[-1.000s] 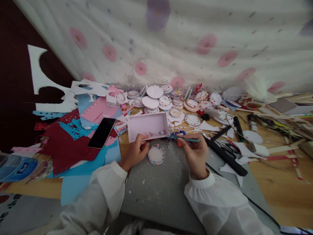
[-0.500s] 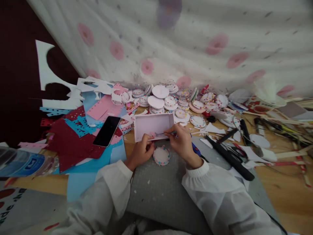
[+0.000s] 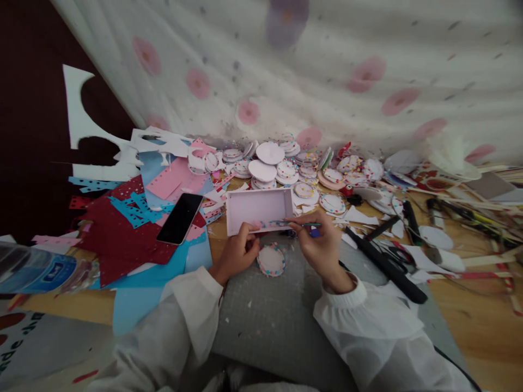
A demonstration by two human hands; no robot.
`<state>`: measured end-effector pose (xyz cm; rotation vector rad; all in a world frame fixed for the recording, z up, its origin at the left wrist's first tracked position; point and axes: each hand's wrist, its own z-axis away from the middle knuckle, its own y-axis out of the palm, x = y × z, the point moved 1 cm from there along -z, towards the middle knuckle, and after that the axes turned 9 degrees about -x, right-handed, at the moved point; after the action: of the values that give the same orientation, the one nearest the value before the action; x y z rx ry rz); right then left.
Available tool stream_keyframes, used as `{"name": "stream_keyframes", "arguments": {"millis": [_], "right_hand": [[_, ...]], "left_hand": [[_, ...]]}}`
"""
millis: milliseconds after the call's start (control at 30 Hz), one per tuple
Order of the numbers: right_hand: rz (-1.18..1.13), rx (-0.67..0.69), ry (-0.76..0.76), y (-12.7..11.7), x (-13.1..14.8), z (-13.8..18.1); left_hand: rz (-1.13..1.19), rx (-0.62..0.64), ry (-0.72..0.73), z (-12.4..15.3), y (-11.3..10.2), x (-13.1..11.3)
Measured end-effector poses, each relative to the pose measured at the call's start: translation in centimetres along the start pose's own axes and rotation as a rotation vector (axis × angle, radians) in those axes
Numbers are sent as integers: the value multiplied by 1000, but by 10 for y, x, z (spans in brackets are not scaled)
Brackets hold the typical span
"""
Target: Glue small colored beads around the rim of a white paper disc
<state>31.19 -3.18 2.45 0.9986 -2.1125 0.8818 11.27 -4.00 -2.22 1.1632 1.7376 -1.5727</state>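
My left hand [image 3: 238, 251] is closed, pinching the near edge of a shallow pink box [image 3: 259, 208] that holds small coloured bits. My right hand [image 3: 321, 247] is closed on thin teal tweezers [image 3: 300, 224], whose tips reach into the box's near right corner. Between the hands, a round white disc with coloured dots on its rim [image 3: 271, 261] lies on the grey cutting mat [image 3: 278, 321]. Both arms wear white sleeves.
Several finished dotted discs [image 3: 286, 169] are piled behind the box. A black phone [image 3: 180, 218] rests on red, blue and pink paper scraps [image 3: 126, 228] at left. A water bottle [image 3: 36, 270] lies far left. A black tool [image 3: 386, 265], scissors and sticks clutter the right.
My right hand drew back to the right a little, with the tweezers' tips still at the box. The left hand kept its hold on the box edge. The view shifted slightly.
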Motion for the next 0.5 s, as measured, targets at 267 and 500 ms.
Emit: {"name": "stream_keyframes", "arguments": {"millis": [267, 500], "right_hand": [[-126, -116, 125, -9, -10, 9], [44, 46, -48, -2, -16, -2]], "left_hand": [[80, -46, 13, -1, 1, 4], [51, -49, -13, 1, 3, 12]]}}
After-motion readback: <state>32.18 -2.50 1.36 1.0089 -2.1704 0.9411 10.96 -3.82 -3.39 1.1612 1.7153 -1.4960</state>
